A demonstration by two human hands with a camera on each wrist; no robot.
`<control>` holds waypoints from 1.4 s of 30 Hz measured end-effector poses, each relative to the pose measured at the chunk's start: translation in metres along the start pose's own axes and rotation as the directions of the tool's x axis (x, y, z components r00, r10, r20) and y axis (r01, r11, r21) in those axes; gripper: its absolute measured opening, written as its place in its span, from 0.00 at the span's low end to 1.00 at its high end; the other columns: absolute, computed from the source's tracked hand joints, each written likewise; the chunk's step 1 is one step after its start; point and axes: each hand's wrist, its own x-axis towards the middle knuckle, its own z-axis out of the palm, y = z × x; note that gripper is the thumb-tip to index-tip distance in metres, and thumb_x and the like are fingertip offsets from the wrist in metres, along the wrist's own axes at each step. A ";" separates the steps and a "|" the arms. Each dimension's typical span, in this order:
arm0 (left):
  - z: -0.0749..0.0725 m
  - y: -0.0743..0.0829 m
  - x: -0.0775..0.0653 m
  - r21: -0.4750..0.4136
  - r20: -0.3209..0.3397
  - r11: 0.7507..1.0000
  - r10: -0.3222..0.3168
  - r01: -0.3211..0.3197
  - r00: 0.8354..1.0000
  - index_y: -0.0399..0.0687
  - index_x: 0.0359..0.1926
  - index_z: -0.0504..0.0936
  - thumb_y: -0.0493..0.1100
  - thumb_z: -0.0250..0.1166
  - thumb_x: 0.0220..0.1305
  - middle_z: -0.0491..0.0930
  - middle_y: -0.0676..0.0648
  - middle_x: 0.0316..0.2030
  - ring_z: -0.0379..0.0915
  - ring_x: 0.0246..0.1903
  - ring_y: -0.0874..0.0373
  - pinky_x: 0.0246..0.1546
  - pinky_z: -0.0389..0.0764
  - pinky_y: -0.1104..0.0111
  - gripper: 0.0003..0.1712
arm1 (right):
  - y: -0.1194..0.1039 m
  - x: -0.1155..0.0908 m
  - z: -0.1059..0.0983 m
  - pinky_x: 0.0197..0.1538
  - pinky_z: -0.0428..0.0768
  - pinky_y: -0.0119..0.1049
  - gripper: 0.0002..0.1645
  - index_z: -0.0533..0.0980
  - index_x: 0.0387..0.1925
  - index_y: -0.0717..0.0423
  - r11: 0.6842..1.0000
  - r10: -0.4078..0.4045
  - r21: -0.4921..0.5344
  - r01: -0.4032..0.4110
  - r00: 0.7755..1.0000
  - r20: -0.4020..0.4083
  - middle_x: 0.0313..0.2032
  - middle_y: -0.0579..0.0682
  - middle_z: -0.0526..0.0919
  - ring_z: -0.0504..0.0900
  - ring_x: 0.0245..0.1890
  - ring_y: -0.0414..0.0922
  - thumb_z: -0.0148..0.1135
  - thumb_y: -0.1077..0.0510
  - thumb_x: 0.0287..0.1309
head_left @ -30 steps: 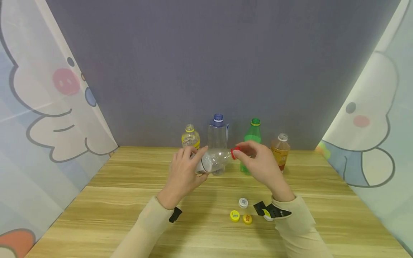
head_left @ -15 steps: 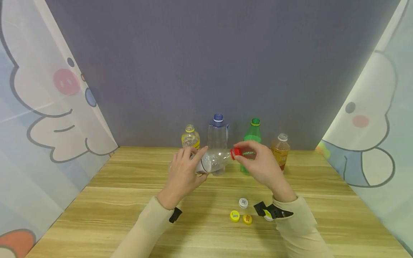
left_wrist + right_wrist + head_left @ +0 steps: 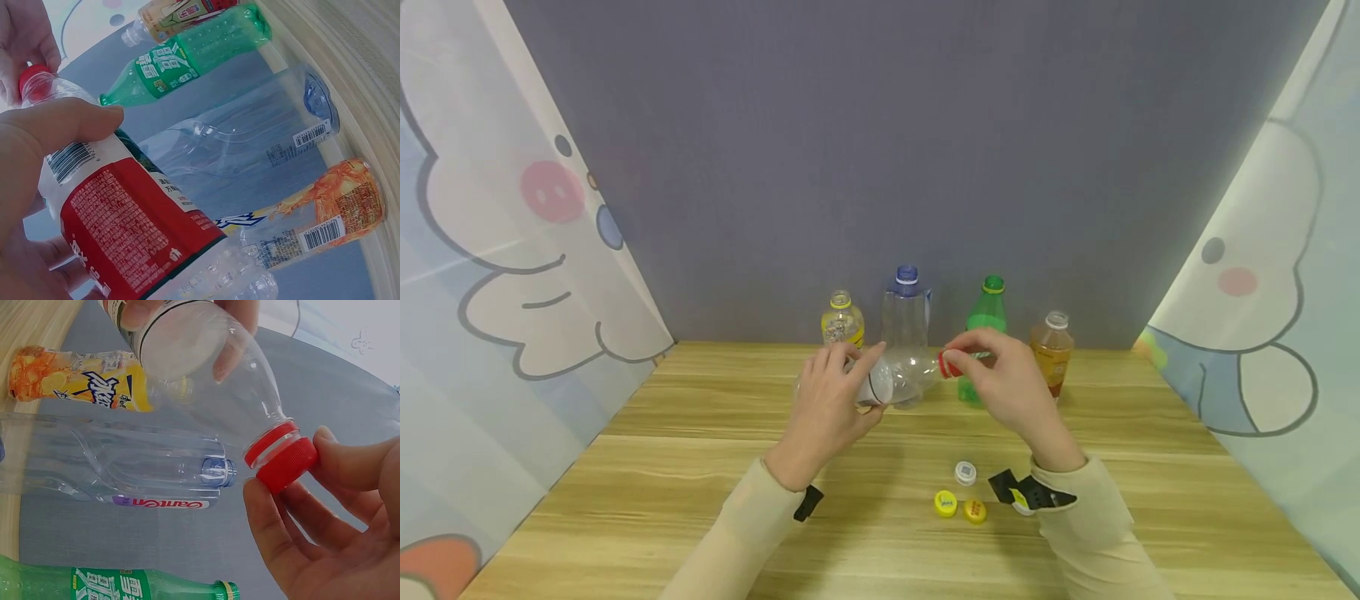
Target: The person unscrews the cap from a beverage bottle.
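Observation:
My left hand (image 3: pixel 831 396) grips a clear plastic bottle (image 3: pixel 904 373) round its body, lying over on its side with the neck toward the right. Its red and white label (image 3: pixel 125 231) faces the left wrist camera. At the neck, my right hand (image 3: pixel 1011 383) pinches a red bottle cap (image 3: pixel 289 465) between thumb and fingers. The right wrist view shows the cap in line with the mouth, with a narrow gap between it and the red neck ring (image 3: pixel 272 442).
Behind the hands stand uncapped bottles: a yellow-labelled one (image 3: pixel 842 321), a clear blue-necked one (image 3: pixel 907 312), a green one (image 3: pixel 988 315) and an amber-labelled one (image 3: pixel 1052 358). Nearer lie a white cap (image 3: pixel 966 473), a yellow cap (image 3: pixel 946 503) and an orange-yellow cap (image 3: pixel 975 511) on the wooden table (image 3: pixel 647 492).
The right fingers shifted on the red cap, uncovering more of it half a second ago and covering part of it again now. The left hand and bottle stay nearly in place.

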 end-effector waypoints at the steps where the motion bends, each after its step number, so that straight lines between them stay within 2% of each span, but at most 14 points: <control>1: 0.000 0.000 0.000 0.000 -0.003 1.000 0.002 -0.002 1.000 0.51 0.63 0.80 0.48 0.86 0.36 0.75 0.45 0.43 0.72 0.42 0.44 0.43 0.73 0.52 0.47 | 0.000 0.000 0.000 0.44 0.82 0.44 0.06 0.85 0.43 0.54 1.000 -0.002 0.004 0.002 1.000 -0.003 0.40 0.48 0.87 0.85 0.39 0.47 0.66 0.60 0.67; 9: 0.001 0.000 0.000 -0.007 -0.009 1.000 -0.005 0.005 1.000 0.50 0.63 0.79 0.48 0.87 0.36 0.75 0.44 0.45 0.72 0.43 0.44 0.43 0.73 0.51 0.48 | 0.001 0.001 0.000 0.51 0.83 0.48 0.13 0.81 0.51 0.58 1.000 0.018 0.018 -0.019 1.000 0.024 0.45 0.52 0.86 0.85 0.44 0.49 0.65 0.58 0.68; 17: 0.000 -0.001 0.000 0.006 -0.036 1.000 -0.011 0.011 0.999 0.51 0.63 0.79 0.47 0.87 0.35 0.75 0.43 0.45 0.72 0.42 0.45 0.42 0.73 0.52 0.49 | 0.002 0.001 0.000 0.51 0.82 0.48 0.18 0.80 0.56 0.55 0.999 0.041 -0.006 -0.041 0.997 0.058 0.49 0.51 0.86 0.85 0.45 0.48 0.66 0.53 0.68; 25: 0.000 -0.001 0.000 0.003 -0.003 1.000 -0.029 0.029 1.000 0.51 0.64 0.78 0.47 0.86 0.37 0.74 0.43 0.45 0.71 0.42 0.45 0.43 0.72 0.53 0.48 | 0.002 0.001 0.000 0.52 0.83 0.48 0.16 0.81 0.53 0.58 1.000 0.000 0.030 -0.001 0.999 0.052 0.47 0.51 0.86 0.83 0.49 0.48 0.69 0.62 0.64; 32: 0.000 -0.001 -0.001 -0.006 -0.001 1.000 -0.030 0.030 1.000 0.51 0.64 0.78 0.47 0.86 0.37 0.74 0.43 0.45 0.71 0.44 0.45 0.44 0.72 0.52 0.48 | 0.000 0.000 -0.001 0.53 0.83 0.47 0.11 0.83 0.49 0.54 0.999 -0.003 0.046 0.000 0.999 0.052 0.45 0.47 0.86 0.84 0.47 0.46 0.66 0.56 0.67; 37: 0.001 -0.001 0.000 -0.001 -0.014 1.000 -0.012 0.012 1.000 0.52 0.63 0.79 0.48 0.87 0.36 0.74 0.44 0.45 0.71 0.43 0.45 0.43 0.73 0.52 0.48 | 0.000 -0.001 -0.002 0.49 0.84 0.44 0.08 0.85 0.44 0.55 0.999 -0.007 0.051 0.006 1.000 0.020 0.43 0.48 0.87 0.84 0.45 0.47 0.66 0.59 0.68; 42: 0.001 -0.001 0.000 -0.005 -0.036 1.000 -0.001 0.001 0.999 0.51 0.62 0.79 0.48 0.87 0.34 0.75 0.44 0.44 0.72 0.42 0.44 0.41 0.73 0.52 0.48 | -0.001 0.000 -0.002 0.51 0.84 0.44 0.12 0.83 0.49 0.58 0.997 0.028 0.069 -0.030 0.999 0.031 0.44 0.51 0.87 0.85 0.44 0.49 0.67 0.59 0.66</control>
